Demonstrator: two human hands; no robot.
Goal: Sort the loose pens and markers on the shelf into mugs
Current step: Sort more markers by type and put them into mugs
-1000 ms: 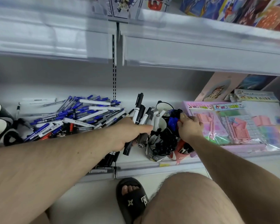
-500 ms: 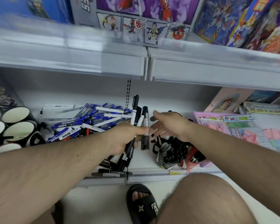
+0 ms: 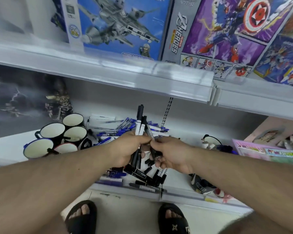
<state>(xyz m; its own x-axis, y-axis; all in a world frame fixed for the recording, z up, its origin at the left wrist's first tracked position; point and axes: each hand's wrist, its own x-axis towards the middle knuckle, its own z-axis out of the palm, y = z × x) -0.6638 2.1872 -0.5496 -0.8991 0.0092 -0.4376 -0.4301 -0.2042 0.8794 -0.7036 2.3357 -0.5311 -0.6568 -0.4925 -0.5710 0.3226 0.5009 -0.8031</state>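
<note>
At centre of frame, left hand (image 3: 128, 149) clenched round a bundle of black markers (image 3: 139, 125), caps pointing up toward the upper shelf, barrels poking out below the fist. Right hand (image 3: 169, 154) just beside it, knuckles touching, fingers curled round the lower part of one or two markers of the same bundle; exact count in each grip cannot be told.

Behind the hands, mid-frame: heap of blue pens (image 3: 120, 130) lying loose on the white shelf (image 3: 179, 132), a few white-barrelled ones mixed in. Below the hands, toward the shelf's front edge: more loose black markers (image 3: 142, 176), lying flat, crossed over one another, a couple of blue ones at their left.

Left of centre: cluster of five empty mugs (image 3: 52, 132), dark outside, cream inside, rims touching; nearest one with a blue rim, one beside it with a red rim. Right of centre, partly hidden by the right forearm: tilted mug (image 3: 199, 185) at the shelf's front edge, with dark contents; another mug (image 3: 210, 141) farther back, only its rim showing.

Far right: pink packaged stationery set (image 3: 254, 148). Upper half of frame: upper shelf with toy boxes, a blue jet box (image 3: 118, 26) and a purple heroes box (image 3: 227, 27). Left, behind the mugs: dark poster with lightning (image 3: 24, 100). Bottom edge: two feet in black sandals (image 3: 83, 218) on pale floor
</note>
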